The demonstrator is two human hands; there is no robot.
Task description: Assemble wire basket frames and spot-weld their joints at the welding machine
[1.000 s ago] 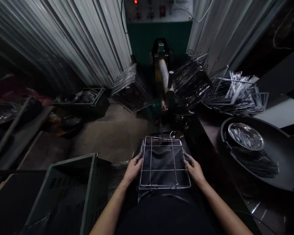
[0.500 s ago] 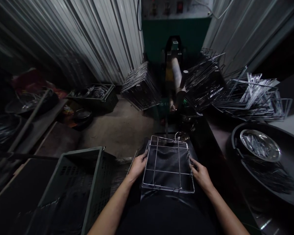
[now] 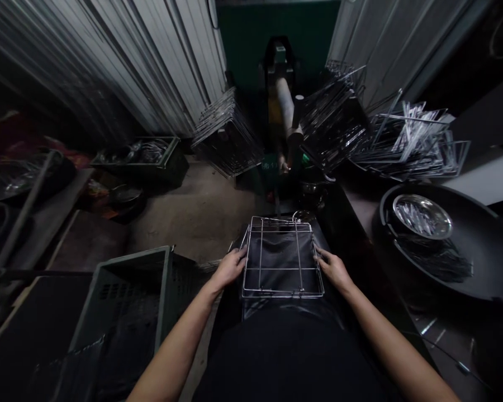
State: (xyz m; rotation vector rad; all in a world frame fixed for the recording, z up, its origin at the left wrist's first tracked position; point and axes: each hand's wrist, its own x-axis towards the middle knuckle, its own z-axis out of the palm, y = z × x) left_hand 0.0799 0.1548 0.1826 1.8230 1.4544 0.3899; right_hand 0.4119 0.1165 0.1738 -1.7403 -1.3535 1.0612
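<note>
A square wire rack (image 3: 275, 269) with crossing bars lies level over a dark cloth on my lap. My left hand (image 3: 230, 267) grips its left side, thumb and fingers closed on the wire. At the opposite side, my right hand (image 3: 332, 268) pinches the wire with its fingertips. Beyond the rack stands a green machine (image 3: 280, 22) with a pale cylindrical arm (image 3: 285, 103) pointing toward me. Stacks of wire frames flank it, one stack (image 3: 226, 137) to the left and another (image 3: 335, 128) to the right.
A green plastic crate (image 3: 165, 296) stands at my left. On the right, a black basin (image 3: 490, 251) holds a steel bowl (image 3: 422, 216) of small metal pieces, with a heap of wire parts (image 3: 419, 139) behind it. Farther left is a smaller green bin (image 3: 171, 153).
The camera view has shifted down and right, so the surroundings appear higher and farther left. Both hands still hold the wire rack, which stays over my lap.
</note>
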